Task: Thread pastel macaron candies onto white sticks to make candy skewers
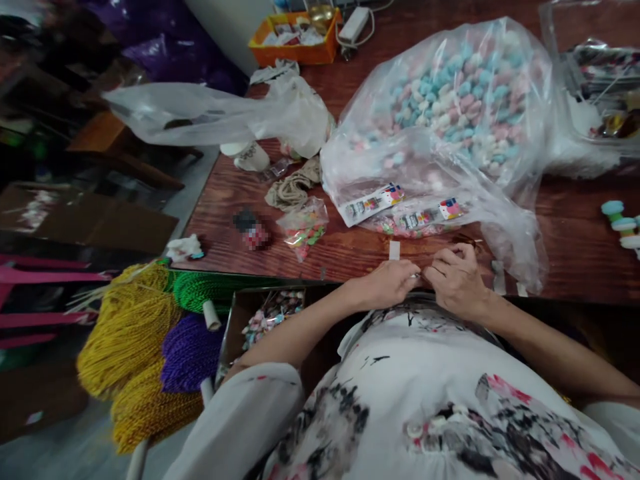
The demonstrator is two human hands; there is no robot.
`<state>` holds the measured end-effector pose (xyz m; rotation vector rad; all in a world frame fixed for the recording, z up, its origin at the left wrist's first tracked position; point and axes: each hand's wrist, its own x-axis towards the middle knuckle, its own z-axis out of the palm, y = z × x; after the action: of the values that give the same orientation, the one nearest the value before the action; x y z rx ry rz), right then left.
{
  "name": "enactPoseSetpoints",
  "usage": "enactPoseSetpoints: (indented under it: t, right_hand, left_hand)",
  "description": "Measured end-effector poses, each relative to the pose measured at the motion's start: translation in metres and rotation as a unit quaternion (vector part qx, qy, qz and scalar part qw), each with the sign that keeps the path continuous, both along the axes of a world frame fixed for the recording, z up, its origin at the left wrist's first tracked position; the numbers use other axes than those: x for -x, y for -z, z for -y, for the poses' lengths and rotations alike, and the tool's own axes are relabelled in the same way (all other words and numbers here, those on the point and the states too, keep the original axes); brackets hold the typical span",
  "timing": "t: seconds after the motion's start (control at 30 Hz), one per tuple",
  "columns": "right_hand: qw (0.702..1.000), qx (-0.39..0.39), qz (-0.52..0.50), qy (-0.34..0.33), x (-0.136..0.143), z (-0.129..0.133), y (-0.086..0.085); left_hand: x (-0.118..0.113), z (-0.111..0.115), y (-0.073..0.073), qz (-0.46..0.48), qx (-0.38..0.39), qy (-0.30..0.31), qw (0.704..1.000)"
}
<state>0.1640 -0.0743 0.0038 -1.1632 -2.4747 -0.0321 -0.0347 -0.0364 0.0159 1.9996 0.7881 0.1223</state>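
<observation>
My left hand (pixel 393 283) and my right hand (pixel 457 280) are close together at the table's front edge, near my body. The fingers of both are pinched. A tiny pale glint shows at the left fingertips, too small to name; what the right fingers hold is hidden. Just beyond lies a flat packet (pixel 425 217) of small coloured pieces with a printed label. Beside it a printed card (pixel 373 205) lies at a slant. A small white tape-like strip (pixel 395 251) sits on the table behind my left hand.
A large clear bag (pixel 460 100) of pink, blue and white pieces fills the table's middle. Left of it lie a small bag (pixel 305 227) of coloured pieces and a beige cloth (pixel 295 187). An orange basket (pixel 295 50) stands behind. Yellow cord bundles (pixel 130 320) hang at the left.
</observation>
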Motion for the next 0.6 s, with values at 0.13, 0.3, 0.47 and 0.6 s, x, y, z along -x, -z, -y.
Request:
enactPoseSetpoints:
  t: [0.13, 0.3, 0.47, 0.6]
  right_hand:
    - [0.992, 0.062, -0.06, 0.098, 0.015, 0.006, 0.008]
    - [0.995, -0.018, -0.067, 0.076, 0.013, 0.013, 0.006]
    - [0.993, -0.045, -0.081, -0.072, 0.002, 0.012, 0.007]
    - [0.995, 0.014, -0.065, -0.068, 0.008, 0.01, 0.015]
  left_hand:
    - [0.003, 0.004, 0.001, -0.08, -0.254, -0.017, 0.964]
    - [0.014, -0.007, 0.0, 0.039, 0.084, -0.103, 0.99]
    - [0.022, -0.015, -0.004, 0.036, 0.467, -0.056, 0.882]
    - [0.024, -0.009, -0.003, 0.003, 0.296, -0.018, 0.955]
